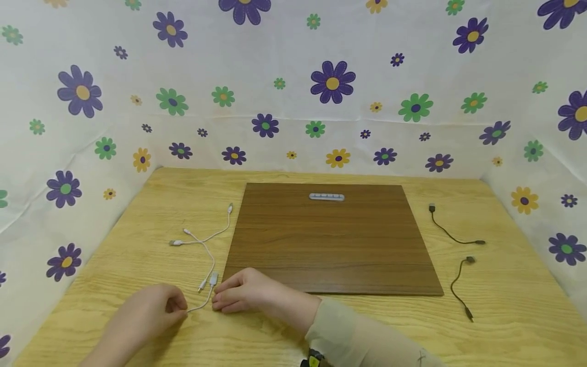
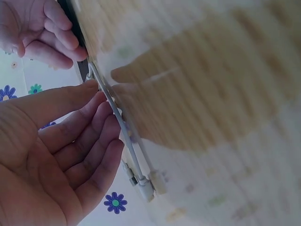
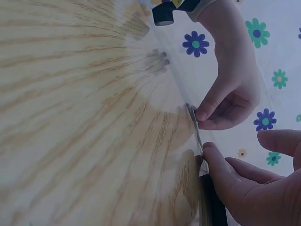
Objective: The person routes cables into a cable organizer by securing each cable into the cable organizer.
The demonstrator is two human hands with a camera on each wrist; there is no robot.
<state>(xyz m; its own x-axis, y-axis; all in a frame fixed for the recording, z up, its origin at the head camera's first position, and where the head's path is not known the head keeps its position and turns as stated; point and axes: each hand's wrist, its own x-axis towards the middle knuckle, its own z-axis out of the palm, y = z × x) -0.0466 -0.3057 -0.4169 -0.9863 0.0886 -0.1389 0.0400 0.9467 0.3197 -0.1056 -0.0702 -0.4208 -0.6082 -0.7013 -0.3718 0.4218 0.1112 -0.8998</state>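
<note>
At the front left of the table, my left hand (image 1: 149, 312) pinches the near end of a short white USB cable (image 1: 200, 307) between thumb and fingertips. Its plug at that end is hidden in the fingers, while the USB plug (image 1: 213, 279) at the other end points away, beside the board. My right hand (image 1: 249, 291) rests its fingertips on the table right by this cable, close to the board's near left corner; the right wrist view shows its thumb and fingers apart. Two more white cables lie crossed just beyond, one (image 1: 210, 251) curving toward the hands and one (image 1: 215, 235) running toward the board.
A dark brown wooden board (image 1: 339, 239) lies mid-table, with a small pale slotted strip (image 1: 326, 197) near its far edge. Two short black USB cables (image 1: 451, 236) lie to its right. Flower-patterned cloth (image 1: 293, 102) walls the table at the back and sides.
</note>
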